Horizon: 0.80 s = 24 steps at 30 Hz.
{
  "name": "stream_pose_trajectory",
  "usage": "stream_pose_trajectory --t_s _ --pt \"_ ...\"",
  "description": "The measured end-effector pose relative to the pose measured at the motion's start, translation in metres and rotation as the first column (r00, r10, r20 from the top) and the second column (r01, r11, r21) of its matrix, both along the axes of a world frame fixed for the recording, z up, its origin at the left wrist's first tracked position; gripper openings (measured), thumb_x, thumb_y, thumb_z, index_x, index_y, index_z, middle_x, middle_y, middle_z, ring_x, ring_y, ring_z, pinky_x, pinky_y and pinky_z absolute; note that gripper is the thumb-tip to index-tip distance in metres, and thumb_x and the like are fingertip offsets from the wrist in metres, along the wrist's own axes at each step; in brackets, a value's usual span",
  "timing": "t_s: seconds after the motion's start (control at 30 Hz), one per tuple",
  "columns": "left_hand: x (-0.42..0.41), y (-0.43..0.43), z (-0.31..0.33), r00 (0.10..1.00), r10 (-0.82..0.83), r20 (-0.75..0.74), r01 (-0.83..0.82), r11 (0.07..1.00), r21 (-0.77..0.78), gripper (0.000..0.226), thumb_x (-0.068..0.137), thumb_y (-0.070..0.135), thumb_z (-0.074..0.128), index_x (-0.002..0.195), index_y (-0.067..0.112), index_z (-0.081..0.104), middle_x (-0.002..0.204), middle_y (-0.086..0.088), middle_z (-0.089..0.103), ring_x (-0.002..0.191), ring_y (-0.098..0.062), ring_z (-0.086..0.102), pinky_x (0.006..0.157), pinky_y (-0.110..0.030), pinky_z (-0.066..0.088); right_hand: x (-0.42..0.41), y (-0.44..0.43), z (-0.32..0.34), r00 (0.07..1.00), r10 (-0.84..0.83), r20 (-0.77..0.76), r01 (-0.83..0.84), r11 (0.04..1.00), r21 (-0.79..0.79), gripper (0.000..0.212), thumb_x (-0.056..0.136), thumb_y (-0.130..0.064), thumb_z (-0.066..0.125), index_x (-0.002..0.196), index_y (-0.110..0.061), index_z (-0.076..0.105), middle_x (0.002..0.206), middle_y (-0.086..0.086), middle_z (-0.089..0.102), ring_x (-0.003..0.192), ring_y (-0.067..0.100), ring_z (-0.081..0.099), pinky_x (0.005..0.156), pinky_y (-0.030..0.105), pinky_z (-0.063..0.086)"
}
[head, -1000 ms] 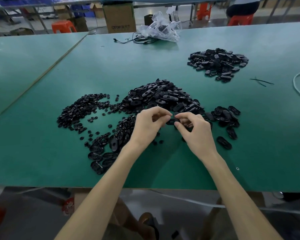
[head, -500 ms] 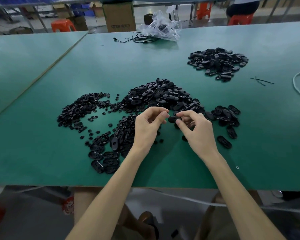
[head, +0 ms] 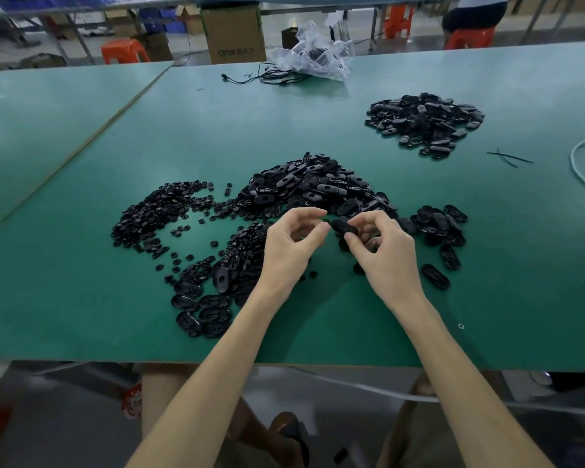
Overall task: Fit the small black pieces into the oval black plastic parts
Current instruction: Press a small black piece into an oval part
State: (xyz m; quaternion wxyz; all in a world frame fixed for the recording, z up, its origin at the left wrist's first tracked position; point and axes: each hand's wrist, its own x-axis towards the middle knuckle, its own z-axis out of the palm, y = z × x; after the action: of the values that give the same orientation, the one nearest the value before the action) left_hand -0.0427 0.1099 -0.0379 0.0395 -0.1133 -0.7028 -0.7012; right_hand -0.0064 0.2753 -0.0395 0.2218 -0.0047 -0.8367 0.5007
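Your right hand (head: pixel 385 255) pinches one oval part (head: pixel 343 226), likely steadying it for fitting. Your left hand (head: pixel 291 244) curls beside it; I cannot tell whether it holds anything.

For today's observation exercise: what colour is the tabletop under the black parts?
The tabletop is green; the head view shows it best.

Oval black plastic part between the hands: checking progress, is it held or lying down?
Held: the right hand pinches the oval black plastic part.
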Motion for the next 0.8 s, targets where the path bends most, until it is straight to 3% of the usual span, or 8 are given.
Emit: stream_pose_trajectory --t_s 0.17,0.3,0.43,0.5,0.6,0.8 --pt "0.0 0.0001 -0.0004 1.0 0.002 0.014 -0.002 1.0 0.002 0.015 0.092 0.01 0.077 0.106 0.012 0.071 0.094 -0.005 0.075 0.078 -0.01 0.068 0.075 -0.021 0.054 -0.0006 -0.0008 -0.0005 1.0 0.002 0.013 -0.002 1.0 -0.021 0.019 0.093 -0.014 0.076 0.101 -0.028 0.067 0.092 -0.006 0.068 0.078 0.009 0.061 0.074 0.02 0.051" --pt "0.0012 0.0007 0.0011 1.0 0.002 0.031 -0.002 1.0 -0.012 0.023 0.091 0.011 0.079 0.111 0.011 0.066 0.096 -0.01 0.076 0.08 -0.009 0.07 0.074 -0.019 0.053 0.0007 -0.0005 0.0012 1.0 0.001 -0.003 -0.001 0.998 -0.068 0.016 0.093 -0.014 0.077 0.099 -0.025 0.068 0.089 -0.01 0.07 0.078 0.009 0.064 0.071 0.014 0.049" --pt "0.0017 0.0017 0.0017 0.999 -0.036 0.021 0.038 0.995 -0.091 0.028 0.091 0.011 0.079 0.115 0.009 0.064 0.096 -0.01 0.076 0.086 -0.013 0.071 0.086 -0.033 0.057 0.002 -0.0002 0.0046 0.999 0.031 -0.02 -0.034 0.992 -0.123 0.012 0.092 -0.011 0.077 0.097 -0.02 0.071 0.087 -0.013 0.073 0.083 0.006 0.069 0.072 0.01 0.049" --pt "0.0024 0.0021 0.0019 0.998 -0.058 0.015 0.059 0.992 -0.116 0.03 0.091 0.012 0.079 0.116 0.009 0.063 0.096 -0.01 0.076 0.084 -0.011 0.071 0.085 -0.031 0.057 0.0026 -0.0002 0.0059 0.998 0.059 -0.018 -0.061 0.987 -0.148 0.013 0.092 -0.009 0.077 0.097 -0.019 0.071 0.092 -0.015 0.073 0.084 0.005 0.07 0.071 0.01 0.05" --pt "0.0035 0.0019 0.0018 0.997 -0.077 -0.008 0.075 0.987 -0.142 0.028 0.091 0.012 0.079 0.114 0.01 0.065 0.095 -0.007 0.077 0.083 -0.009 0.07 0.08 -0.025 0.056 0.004 0.0002 0.0071 0.994 0.105 -0.017 -0.107 0.981 -0.161 0.017 0.092 -0.005 0.076 0.098 -0.02 0.072 0.093 -0.015 0.075 0.088 0.008 0.072 0.072 0.016 0.054" --pt "0.0029 0.0019 -0.0001 0.995 -0.1 -0.029 0.095 0.985 -0.146 0.016 0.092 0.009 0.078 0.107 0.008 0.072 0.097 -0.005 0.076 0.087 -0.013 0.07 0.081 -0.028 0.058 0.0043 0.0018 0.0063 0.992 0.125 -0.017 -0.126 0.977 -0.171 0.02 0.093 -0.002 0.074 0.099 -0.021 0.072 0.095 -0.013 0.076 0.094 0.012 0.073 0.08 0.032 0.059"
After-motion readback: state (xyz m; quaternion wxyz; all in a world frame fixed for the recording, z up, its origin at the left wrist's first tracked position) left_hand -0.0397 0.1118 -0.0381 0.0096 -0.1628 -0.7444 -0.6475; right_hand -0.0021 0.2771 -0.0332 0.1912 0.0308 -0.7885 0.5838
